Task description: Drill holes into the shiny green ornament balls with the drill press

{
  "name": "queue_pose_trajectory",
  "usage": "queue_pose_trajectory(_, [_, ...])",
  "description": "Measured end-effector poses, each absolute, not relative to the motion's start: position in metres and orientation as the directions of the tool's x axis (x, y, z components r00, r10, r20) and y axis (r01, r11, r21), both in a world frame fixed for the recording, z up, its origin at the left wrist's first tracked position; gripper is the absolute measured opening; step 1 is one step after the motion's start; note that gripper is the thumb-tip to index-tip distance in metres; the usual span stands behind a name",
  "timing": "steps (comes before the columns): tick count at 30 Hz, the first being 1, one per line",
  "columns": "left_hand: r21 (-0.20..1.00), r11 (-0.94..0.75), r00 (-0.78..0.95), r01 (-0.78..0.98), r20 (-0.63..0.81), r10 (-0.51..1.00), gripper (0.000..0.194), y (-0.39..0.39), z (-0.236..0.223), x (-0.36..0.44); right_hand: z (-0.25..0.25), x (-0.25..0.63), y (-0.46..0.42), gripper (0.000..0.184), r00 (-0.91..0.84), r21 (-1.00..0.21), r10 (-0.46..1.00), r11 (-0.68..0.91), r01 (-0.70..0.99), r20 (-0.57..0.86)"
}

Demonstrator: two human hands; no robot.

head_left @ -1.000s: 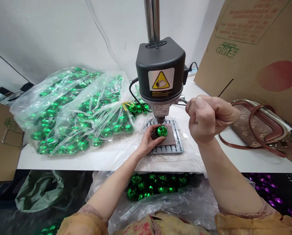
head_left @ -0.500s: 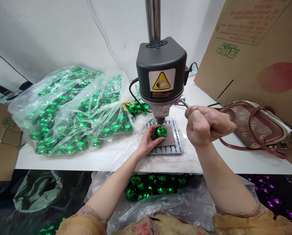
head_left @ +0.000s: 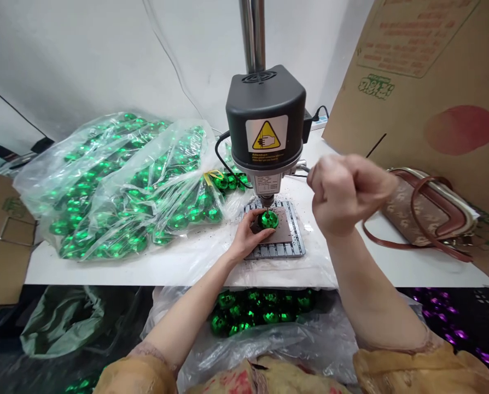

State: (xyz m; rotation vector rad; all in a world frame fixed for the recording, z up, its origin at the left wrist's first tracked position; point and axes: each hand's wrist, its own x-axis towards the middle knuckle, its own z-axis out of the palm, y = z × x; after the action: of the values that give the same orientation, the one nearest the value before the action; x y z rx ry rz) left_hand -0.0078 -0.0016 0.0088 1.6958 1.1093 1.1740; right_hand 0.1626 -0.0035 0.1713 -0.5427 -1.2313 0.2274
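Note:
Under the chuck of a black bench drill press [head_left: 265, 117], a shiny green faceted ball [head_left: 269, 220] sits on a brown board over the grey slotted base plate [head_left: 294, 232]. My left hand [head_left: 246, 235] pinches the ball from its left side, thumb in front and fingers behind. The drill bit stands just over the top of the ball; whether it touches cannot be made out. My right hand [head_left: 347, 191], slightly blurred, is wrapped round the feed lever [head_left: 304, 167] on the drill's right side.
A big clear bag of green balls [head_left: 133, 186], tied with yellow, lies left of the drill. More green balls [head_left: 265, 312] fill an open plastic bag below the table edge. At right are a brown handbag [head_left: 420, 210] and a tall cardboard box [head_left: 412, 82]. Dark specks surround the base.
My right hand has risen with the lever, and the drill bit has lifted relative to the ball. My left hand keeps the ball in the same spot. The view shifted slightly.

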Motion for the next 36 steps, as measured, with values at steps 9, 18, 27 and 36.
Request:
queue_pose_trajectory(9, [0.81, -0.415, 0.288, 0.414, 0.316, 0.904, 0.041, -0.078, 0.052, -0.045, 0.213, 0.158, 0.018, 0.039, 0.446, -0.503, 0.485, 0.86, -0.086, 0.752])
queue_pose_trajectory(18, [0.343, -0.716, 0.773, 0.608, -0.049, 0.633, 0.044, -0.185, 0.023, -0.098, 0.211, 0.156, 0.014, 0.039, 0.448, -0.497, 0.473, 0.865, -0.072, 0.758])
queue_pose_trajectory(27, [0.453, -0.492, 0.231, 0.743, 0.518, 0.824, 0.022, 0.004, 0.07, -0.079, 0.209, 0.157, 0.009, 0.041, 0.45, -0.526, 0.499, 0.847, -0.074, 0.741])
queue_pose_trajectory(36, [0.469, -0.331, 0.08, 0.819, 0.479, 0.874, 0.01, 0.111, 0.065, -0.075, 0.206, 0.161, 0.009, 0.042, 0.428, -0.537, 0.524, 0.838, -0.1, 0.737])
